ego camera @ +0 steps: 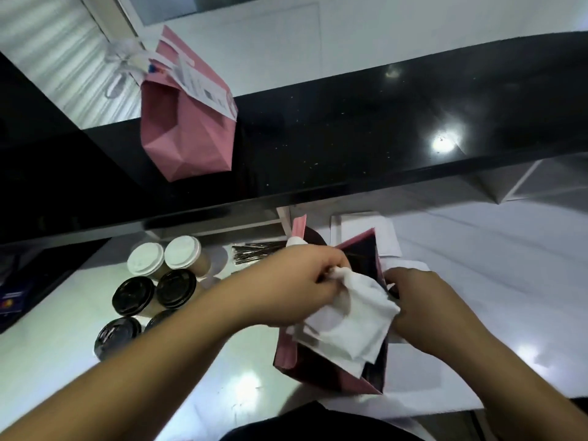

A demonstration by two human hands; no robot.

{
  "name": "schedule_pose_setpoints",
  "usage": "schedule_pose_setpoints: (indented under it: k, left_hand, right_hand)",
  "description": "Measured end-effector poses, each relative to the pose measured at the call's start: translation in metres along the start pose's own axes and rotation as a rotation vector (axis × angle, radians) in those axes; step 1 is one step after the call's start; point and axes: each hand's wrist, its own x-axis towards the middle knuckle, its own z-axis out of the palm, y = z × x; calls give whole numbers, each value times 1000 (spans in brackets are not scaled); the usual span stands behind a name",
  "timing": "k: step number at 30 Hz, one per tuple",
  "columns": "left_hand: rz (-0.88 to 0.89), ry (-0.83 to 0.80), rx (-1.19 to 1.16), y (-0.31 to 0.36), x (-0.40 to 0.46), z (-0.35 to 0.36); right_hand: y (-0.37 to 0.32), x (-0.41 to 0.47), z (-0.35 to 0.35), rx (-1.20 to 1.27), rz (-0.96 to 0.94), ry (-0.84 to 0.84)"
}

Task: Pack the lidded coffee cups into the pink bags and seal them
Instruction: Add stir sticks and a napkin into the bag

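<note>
Open pink bag (288,354) standing on the white worktop (63,351) directly before the person, its mouth facing up and its dark interior visible. A white paper napkin bundle (346,319) lies across the mouth. Left hand (296,284) above the bag's left rim, fingers curled and pinching the upper corner of the napkin. Right hand (423,310) at the bag's right rim, touching the napkin's edge; its fingertips are hidden, so whether it grips cannot be told. Left of the bag, a cluster of lidded coffee cups: two with white lids (165,254) at the rear, four with black lids (152,292) nearer the person. A bundle of dark stirrers (254,251) lies behind the left hand. On the raised black counter (350,128) beyond, a second pink bag (187,135), closed, carries a white receipt (206,90).
</note>
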Motion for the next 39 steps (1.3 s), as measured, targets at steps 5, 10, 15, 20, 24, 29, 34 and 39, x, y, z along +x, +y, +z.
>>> schedule_pose_setpoints:
  k: [5,10,15,20,24,29,34,39]
  left_hand:
    - [-118,-45,407,14,43,31]
    - [-226,-231,657,18,77,46]
    - [-436,-427,714,-25,107,67]
    - [-480,17,466,-72,114,84]
    - [-436,122,446,-67,104,85]
    - [-337,80,554,-47,88,72]
    - [-175,60,630,-16,42,52]
    - [2,-104,426,-2,-30,51]
  right_hand:
    - [7,-2,3,8,-18,79]
    - [11,0,2,-8,-44,82]
    - [12,1,3,-8,-48,72]
    - [10,0,4,-4,-54,88]
    - [9,2,3,-10,-50,90]
    - [7,4,2,-46,-60,117]
    - [1,11,-5,-115,-75,158]
    - [-21,25,-18,-143,-190,254]
